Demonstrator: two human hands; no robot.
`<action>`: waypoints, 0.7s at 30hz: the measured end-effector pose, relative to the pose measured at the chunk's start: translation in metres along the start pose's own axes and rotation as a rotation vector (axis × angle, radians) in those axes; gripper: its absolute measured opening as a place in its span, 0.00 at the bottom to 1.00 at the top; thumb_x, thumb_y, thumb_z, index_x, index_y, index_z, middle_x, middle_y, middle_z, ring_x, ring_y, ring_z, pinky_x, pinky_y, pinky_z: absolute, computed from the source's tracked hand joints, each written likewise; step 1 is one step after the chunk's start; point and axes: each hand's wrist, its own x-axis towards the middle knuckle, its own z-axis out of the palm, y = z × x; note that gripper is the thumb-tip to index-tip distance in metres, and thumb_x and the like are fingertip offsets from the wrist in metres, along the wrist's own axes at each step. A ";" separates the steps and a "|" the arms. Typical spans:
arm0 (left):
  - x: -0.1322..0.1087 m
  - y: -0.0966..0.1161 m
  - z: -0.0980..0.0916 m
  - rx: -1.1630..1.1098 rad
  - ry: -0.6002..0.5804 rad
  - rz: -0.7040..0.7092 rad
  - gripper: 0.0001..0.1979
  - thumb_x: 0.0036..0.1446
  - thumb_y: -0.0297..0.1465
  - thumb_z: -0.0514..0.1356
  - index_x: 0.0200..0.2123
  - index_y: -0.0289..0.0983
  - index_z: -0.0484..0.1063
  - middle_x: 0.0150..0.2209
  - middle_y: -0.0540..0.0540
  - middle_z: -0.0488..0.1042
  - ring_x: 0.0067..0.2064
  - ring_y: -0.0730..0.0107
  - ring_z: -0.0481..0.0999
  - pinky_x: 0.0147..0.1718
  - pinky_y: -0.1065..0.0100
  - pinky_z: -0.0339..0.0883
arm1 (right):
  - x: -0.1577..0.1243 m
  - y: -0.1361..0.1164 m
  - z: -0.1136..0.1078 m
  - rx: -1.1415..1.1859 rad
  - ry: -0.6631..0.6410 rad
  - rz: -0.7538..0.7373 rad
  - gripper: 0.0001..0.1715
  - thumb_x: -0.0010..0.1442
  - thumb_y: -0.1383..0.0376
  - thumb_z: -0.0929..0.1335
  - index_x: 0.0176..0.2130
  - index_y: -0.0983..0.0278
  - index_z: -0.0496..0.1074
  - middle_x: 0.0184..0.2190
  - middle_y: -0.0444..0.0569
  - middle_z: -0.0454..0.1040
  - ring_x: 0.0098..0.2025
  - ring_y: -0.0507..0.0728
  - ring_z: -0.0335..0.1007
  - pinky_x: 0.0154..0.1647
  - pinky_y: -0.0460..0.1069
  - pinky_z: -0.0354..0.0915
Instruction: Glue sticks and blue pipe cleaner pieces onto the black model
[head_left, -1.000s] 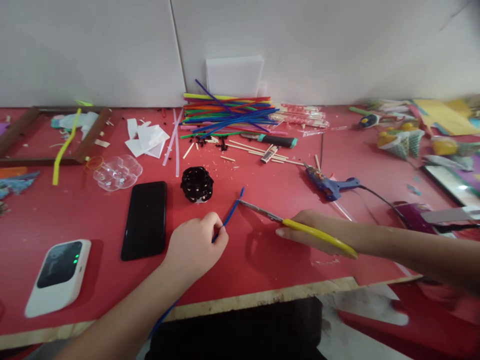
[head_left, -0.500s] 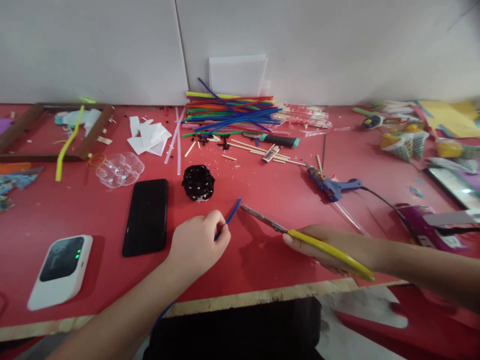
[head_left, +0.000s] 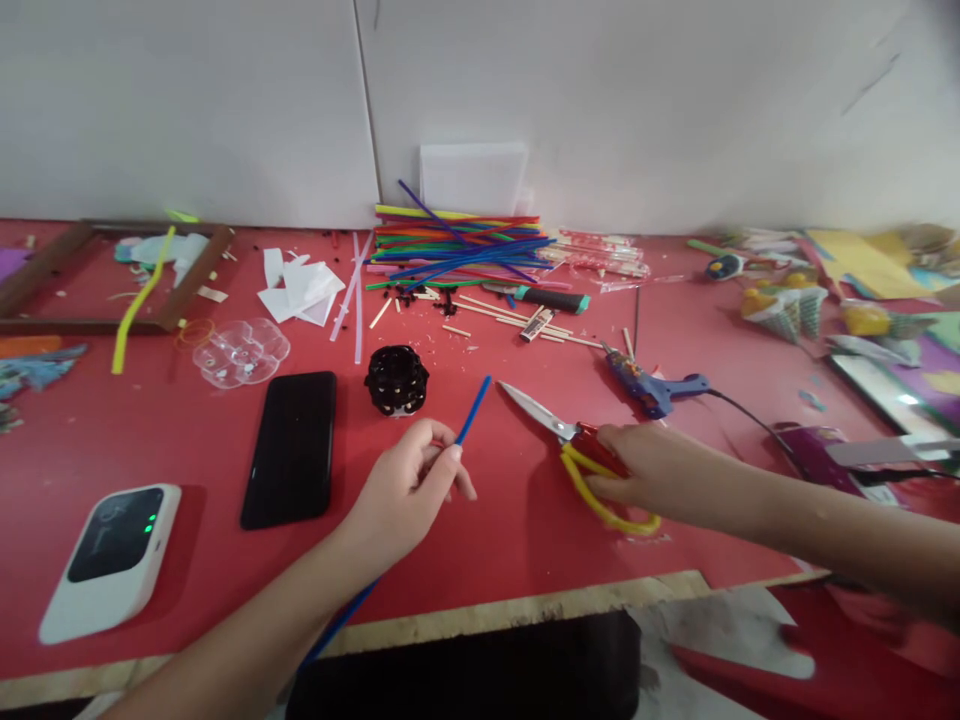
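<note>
My left hand (head_left: 405, 490) pinches a long blue straw (head_left: 471, 414) between thumb and fingers; its tip points up and right, and its tail runs under my forearm past the table's front edge. My right hand (head_left: 652, 470) lies over the yellow handles of a pair of scissors (head_left: 570, 445) that rest flat on the red table (head_left: 150, 430), blades pointing up-left toward the straw tip. A small black woven cup (head_left: 396, 380) stands just beyond my left hand.
A black phone (head_left: 291, 447) and a white device (head_left: 109, 560) with green lights lie at left. A pile of coloured straws (head_left: 457, 240), wooden sticks, a blue glue gun (head_left: 654, 385), paper scraps, a clear plastic tray (head_left: 240, 352) and a wooden frame (head_left: 97, 275) cover the back.
The scissors came down from mid-air onto the table, and my right hand now rests over their handles. My left hand lifted the straw tip slightly and loosened its fingers.
</note>
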 end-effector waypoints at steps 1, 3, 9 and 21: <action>0.002 -0.001 0.001 -0.123 -0.012 -0.012 0.08 0.68 0.39 0.53 0.38 0.40 0.61 0.30 0.47 0.80 0.28 0.71 0.72 0.27 0.69 0.62 | -0.001 -0.002 -0.005 -0.030 -0.012 -0.031 0.19 0.64 0.51 0.64 0.34 0.64 0.71 0.31 0.55 0.78 0.31 0.61 0.76 0.29 0.50 0.58; 0.004 -0.003 0.002 -0.330 -0.022 -0.057 0.08 0.66 0.37 0.56 0.40 0.39 0.62 0.35 0.44 0.82 0.29 0.72 0.74 0.27 0.70 0.64 | -0.002 -0.009 -0.021 -0.103 -0.053 -0.062 0.17 0.65 0.55 0.64 0.35 0.65 0.73 0.34 0.57 0.79 0.34 0.63 0.77 0.31 0.52 0.59; 0.007 -0.004 -0.001 -0.703 -0.136 -0.192 0.14 0.61 0.33 0.63 0.48 0.34 0.72 0.38 0.42 0.82 0.32 0.73 0.76 0.30 0.71 0.66 | 0.051 -0.025 -0.089 -0.011 0.208 0.075 0.16 0.67 0.61 0.61 0.38 0.62 0.77 0.39 0.56 0.81 0.40 0.63 0.77 0.33 0.51 0.62; 0.014 -0.008 -0.002 -0.680 -0.076 -0.271 0.15 0.48 0.36 0.73 0.37 0.34 0.80 0.30 0.51 0.73 0.30 0.79 0.69 0.32 0.73 0.62 | 0.194 -0.015 -0.104 0.132 0.401 0.389 0.25 0.61 0.59 0.65 0.52 0.70 0.77 0.47 0.66 0.79 0.50 0.70 0.77 0.42 0.54 0.70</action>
